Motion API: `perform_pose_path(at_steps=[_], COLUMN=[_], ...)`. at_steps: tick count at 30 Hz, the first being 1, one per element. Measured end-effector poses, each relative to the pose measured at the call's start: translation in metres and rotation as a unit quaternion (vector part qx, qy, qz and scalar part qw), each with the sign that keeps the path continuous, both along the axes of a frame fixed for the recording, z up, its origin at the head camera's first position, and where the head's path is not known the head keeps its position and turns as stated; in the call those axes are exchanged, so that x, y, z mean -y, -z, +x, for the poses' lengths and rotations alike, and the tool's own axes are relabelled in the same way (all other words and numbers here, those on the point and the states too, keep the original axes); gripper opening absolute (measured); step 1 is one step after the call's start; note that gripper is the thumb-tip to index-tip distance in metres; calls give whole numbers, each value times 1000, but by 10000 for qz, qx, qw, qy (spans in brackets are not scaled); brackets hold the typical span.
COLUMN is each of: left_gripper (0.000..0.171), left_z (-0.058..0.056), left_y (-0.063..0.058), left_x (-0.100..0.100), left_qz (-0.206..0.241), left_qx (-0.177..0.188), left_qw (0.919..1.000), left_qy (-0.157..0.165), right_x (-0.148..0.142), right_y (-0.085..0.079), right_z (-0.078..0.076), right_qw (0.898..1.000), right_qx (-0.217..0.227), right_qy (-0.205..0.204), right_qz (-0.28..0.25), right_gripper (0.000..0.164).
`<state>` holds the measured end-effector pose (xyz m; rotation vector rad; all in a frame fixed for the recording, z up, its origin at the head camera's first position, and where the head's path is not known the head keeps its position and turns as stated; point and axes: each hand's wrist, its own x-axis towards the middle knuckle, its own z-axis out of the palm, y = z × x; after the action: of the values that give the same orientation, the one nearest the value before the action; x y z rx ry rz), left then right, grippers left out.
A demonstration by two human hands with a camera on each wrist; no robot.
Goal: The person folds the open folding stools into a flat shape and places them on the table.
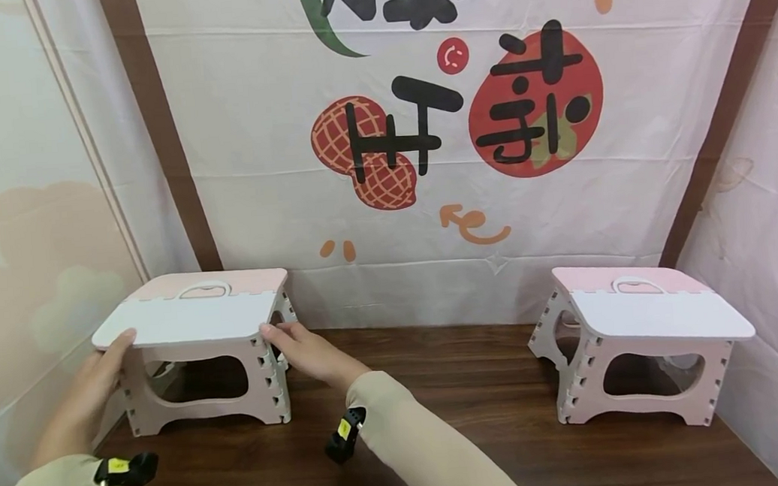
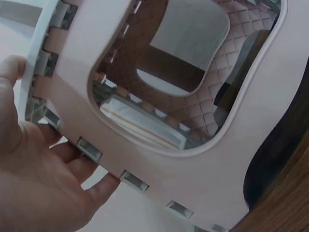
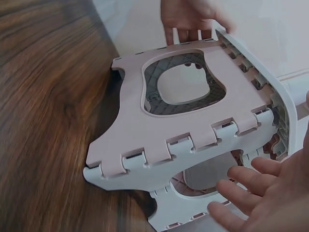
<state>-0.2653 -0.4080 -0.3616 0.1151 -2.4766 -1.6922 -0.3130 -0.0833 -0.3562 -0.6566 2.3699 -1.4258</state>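
Note:
A pink and white folding stool [image 1: 187,319] stands unfolded at the left, a curved white handle [image 1: 205,287] on its top. At its left end is my left hand [image 1: 94,388], thumb on the edge of the top; in the left wrist view the fingers [image 2: 72,166] reach behind the side edge and grip it. My right hand [image 1: 309,354] is at the right front corner, thumb by the top's edge. In the right wrist view the right hand's fingers [image 3: 248,181] are spread and nearly straight beside the stool's side panel [image 3: 193,157].
A second, similar folding stool [image 1: 658,311] stands unfolded at the right. Both are on a dark wood-grain surface [image 1: 408,415]. A printed white cloth [image 1: 250,94] hangs behind, and further cloth hangs along both sides, close to the left stool.

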Motion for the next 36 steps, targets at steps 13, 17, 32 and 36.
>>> perform_pose_path(at_steps=[13,17,32,36], left_gripper=[79,77,80,82], left_z=[-5,-4,-6,-6], left_y=[6,7,5,7], left_x=[0,-3,-12,-13], left_qz=[283,263,246,254], left_qx=[-124,-118,-123,-59], left_qw=[9984,9977,9972,9973], left_qy=[483,610,691,691], right_x=[14,15,7,4], right_y=[-5,-5,0,0], right_z=[-1,1,-4,-5], right_qw=[9970,9979,9966,9968], right_qx=[184,178,131,132], right_qy=[-218,195,295,335], right_qz=[-716,-588,-753,-716], right_gripper=[76,81,80,79])
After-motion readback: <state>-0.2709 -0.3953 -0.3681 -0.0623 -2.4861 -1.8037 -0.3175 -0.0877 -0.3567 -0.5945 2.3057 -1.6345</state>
